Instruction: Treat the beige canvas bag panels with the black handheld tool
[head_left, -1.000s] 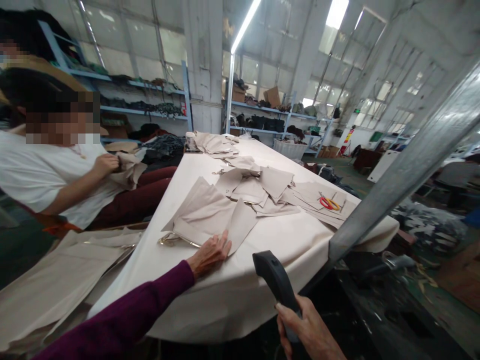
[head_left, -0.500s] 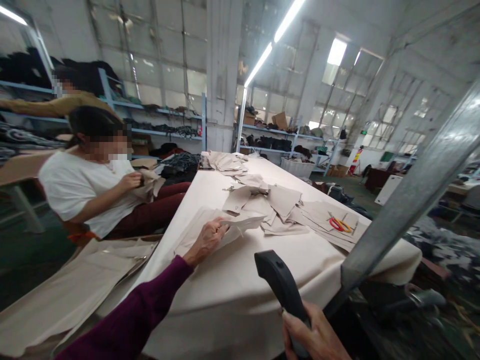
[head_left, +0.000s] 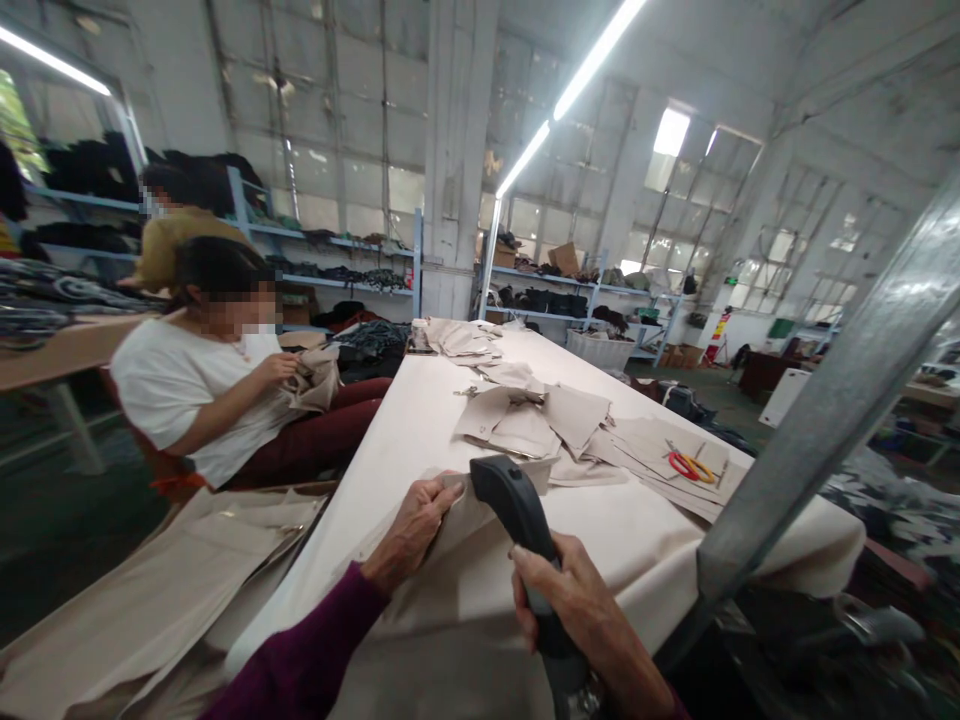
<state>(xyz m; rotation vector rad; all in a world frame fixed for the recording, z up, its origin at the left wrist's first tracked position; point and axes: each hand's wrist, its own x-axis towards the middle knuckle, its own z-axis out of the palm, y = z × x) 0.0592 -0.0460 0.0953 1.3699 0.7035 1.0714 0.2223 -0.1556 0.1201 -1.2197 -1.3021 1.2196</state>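
Observation:
My left hand (head_left: 416, 525) pinches the upper edge of a beige fabric piece (head_left: 461, 535), which hangs down over the near end of the table. In my right hand (head_left: 574, 590) is a black handheld tool (head_left: 514, 500), its fingers wrapped round the handle. The tool's curved, blunt head is up against the top of the fabric, close to my left fingertips. Whether it presses on the cloth I cannot tell. Beyond my hands lies a loose pile of cut beige pieces (head_left: 525, 425).
Red-and-yellow-handled scissors (head_left: 691, 467) lie on fabric at the right of the cloth-covered table (head_left: 390, 410). A metal post (head_left: 817, 420) slants up at the right. A seated person (head_left: 202, 390) handles beige fabric at left, beside more stacked fabric (head_left: 172, 580). Another person is behind.
My left hand has drawn the fabric piece nearer and it now hangs down. My right hand has brought the black tool up and left to the cloth.

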